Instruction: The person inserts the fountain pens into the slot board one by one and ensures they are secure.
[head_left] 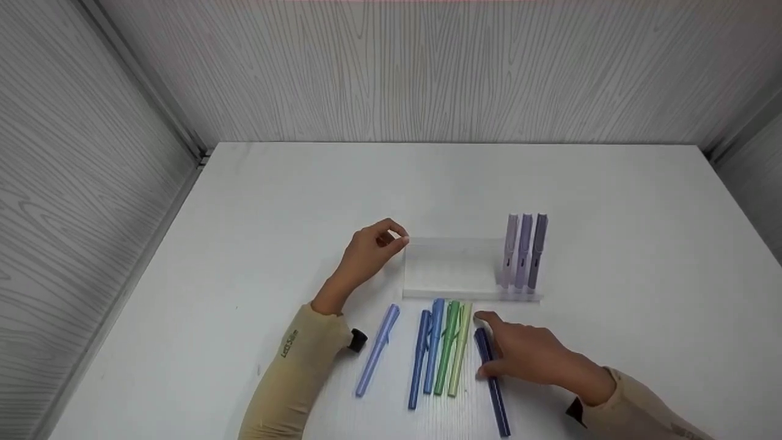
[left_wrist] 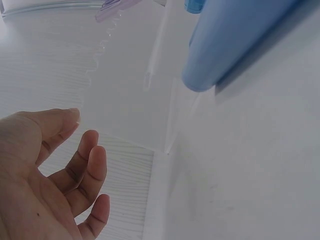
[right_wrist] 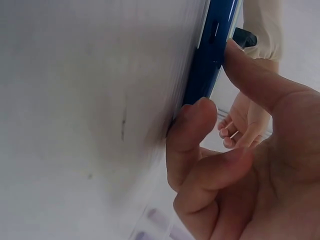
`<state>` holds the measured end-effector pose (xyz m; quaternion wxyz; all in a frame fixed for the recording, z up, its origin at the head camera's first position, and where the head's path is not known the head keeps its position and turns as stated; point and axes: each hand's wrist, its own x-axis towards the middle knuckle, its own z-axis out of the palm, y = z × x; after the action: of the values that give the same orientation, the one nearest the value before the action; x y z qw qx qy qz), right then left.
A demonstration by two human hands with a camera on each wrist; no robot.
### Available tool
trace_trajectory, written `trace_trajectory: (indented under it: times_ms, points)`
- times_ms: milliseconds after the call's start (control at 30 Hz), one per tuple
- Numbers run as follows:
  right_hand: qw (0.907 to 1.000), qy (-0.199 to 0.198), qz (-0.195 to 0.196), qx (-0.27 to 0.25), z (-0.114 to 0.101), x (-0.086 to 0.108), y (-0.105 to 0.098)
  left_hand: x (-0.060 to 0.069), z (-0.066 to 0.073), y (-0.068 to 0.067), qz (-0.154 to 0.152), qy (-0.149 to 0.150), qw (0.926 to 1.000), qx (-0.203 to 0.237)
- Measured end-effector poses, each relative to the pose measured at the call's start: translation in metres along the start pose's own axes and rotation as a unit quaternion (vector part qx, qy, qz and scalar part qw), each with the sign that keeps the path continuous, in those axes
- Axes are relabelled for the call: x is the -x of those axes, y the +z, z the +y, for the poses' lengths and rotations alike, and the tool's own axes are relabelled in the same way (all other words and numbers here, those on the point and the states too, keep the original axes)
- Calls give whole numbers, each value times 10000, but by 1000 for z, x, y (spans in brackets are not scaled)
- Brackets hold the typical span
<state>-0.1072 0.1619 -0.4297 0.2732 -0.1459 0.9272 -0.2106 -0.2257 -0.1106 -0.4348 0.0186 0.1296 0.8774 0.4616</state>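
There are 1 navy pen (head_left: pixel 495 397), 3 blue pens (head_left: pixel 433 346), 2 green pens (head_left: pixel 446 347), 3 purple pens (head_left: pixel 523 249) and grey-grained walls (head_left: pixel 397 70).

A white surface (head_left: pixel 244 195) is filling the lower view, its far edge running straight along the foot of a pale back wall (head_left: pixel 391 73). Grey wood-grain lines are streaking that wall and the left wall (head_left: pixel 73 214). Another wall (head_left: pixel 757 146) is closing the right side. Greyish light is falling softly, dimming toward the upper corners.
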Motion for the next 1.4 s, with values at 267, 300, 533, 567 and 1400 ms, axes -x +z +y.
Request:
trace_trajectory:
  times_ms: [267,300,533,567,1400]
  points:
    - [9998,84,-85,177,-7,0,1,0,0,0,-6,28,10000,54]
    - [9997,84,-93,191,-7,0,1,0,0,0,-8,30,10000,55]
    - [9997,2,-83,221,-8,1,1,0,-2,1,-14,101,9999,31]
    - [9997,-7,-76,221,-8,1,1,0,-2,1,-25,111,9999,29]
    - [9964,-790,75,-295,6,10,-22,0,1,-1,-34,128,9999,68]
